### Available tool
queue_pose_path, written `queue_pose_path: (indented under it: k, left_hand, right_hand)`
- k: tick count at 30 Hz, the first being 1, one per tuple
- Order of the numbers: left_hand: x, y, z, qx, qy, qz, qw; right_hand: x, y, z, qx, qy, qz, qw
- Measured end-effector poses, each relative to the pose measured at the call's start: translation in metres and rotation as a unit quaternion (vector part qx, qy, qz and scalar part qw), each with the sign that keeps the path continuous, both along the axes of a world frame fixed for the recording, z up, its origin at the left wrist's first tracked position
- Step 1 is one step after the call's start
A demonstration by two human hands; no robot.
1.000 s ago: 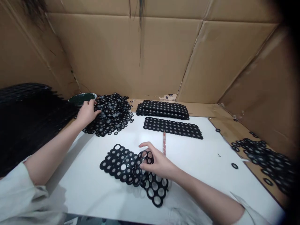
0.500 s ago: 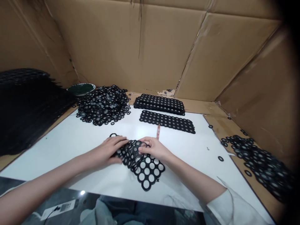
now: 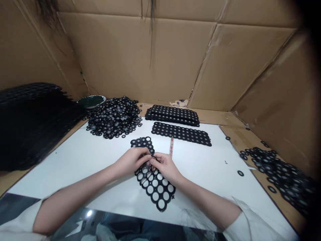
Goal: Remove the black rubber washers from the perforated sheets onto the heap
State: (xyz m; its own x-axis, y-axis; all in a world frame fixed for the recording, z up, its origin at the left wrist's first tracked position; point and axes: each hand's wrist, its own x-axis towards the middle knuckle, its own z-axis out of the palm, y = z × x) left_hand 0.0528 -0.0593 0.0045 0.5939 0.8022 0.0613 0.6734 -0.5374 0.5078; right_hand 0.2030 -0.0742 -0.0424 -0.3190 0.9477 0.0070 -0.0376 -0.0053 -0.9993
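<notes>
In the head view, a black, scallop-edged perforated strip of thin, rubbery-looking material (image 3: pixel 151 181) lies aslant on the smooth white flat worktop (image 3: pixel 100 164), its near end angled toward the person. That near part is a lattice of wide round holes with white showing through; the far part, beyond the fingers, has mostly smaller, greyish centres, with one wide white hole at its far right corner. The middle looks bunched and is partly covered by the hands. The bare left hand (image 3: pixel 132 160) and the bare right hand (image 3: pixel 168 169) meet there, each with thumb and fingers pinched together on the strip; exactly which bit sits between the fingertips is hidden. A tiny black cross-shaped scrap (image 3: pixel 173 197) sits at its near right edge. Beyond lie a heap of small black flat rings (image 3: pixel 114 117), a slim clear-and-red stick (image 3: pixel 171 147), a flat black rectangular perforated sheet (image 3: pixel 182 134) and a black layered stack of perforated sheets (image 3: pixel 173 115).
</notes>
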Motion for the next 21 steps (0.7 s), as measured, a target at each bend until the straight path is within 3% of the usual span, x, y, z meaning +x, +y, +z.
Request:
queue_pose_path:
  k: [3,11,14,16,18,21]
  left_hand:
    - [0.000,0.005,-0.001,0.001,0.010,-0.001,1.000]
    - [-0.001,0.017,-0.006,-0.010,-0.125,0.122,0.985]
    - [-0.012,0.024,0.000,-0.003,-0.223,0.225,0.948]
    - [-0.018,0.025,0.004,0.043,-0.251,0.282,0.925]
    - [-0.019,0.018,0.005,0.075,-0.183,0.255,0.947]
    - [-0.010,0.000,0.000,0.030,-0.061,0.119,0.991]
  right_hand:
    - [-0.003,0.000,-0.003,-0.014,0.009,0.004,1.000]
    - [-0.010,0.002,-0.004,-0.068,0.067,-0.018,0.995]
    - [-0.009,0.001,-0.004,-0.074,0.064,-0.038,0.995]
    - [-0.007,0.000,-0.004,-0.076,0.066,-0.049,0.994]
    - [-0.006,-0.001,-0.003,-0.059,0.056,-0.047,0.996]
    - [-0.005,-0.002,0.000,-0.011,0.026,-0.041,0.999]
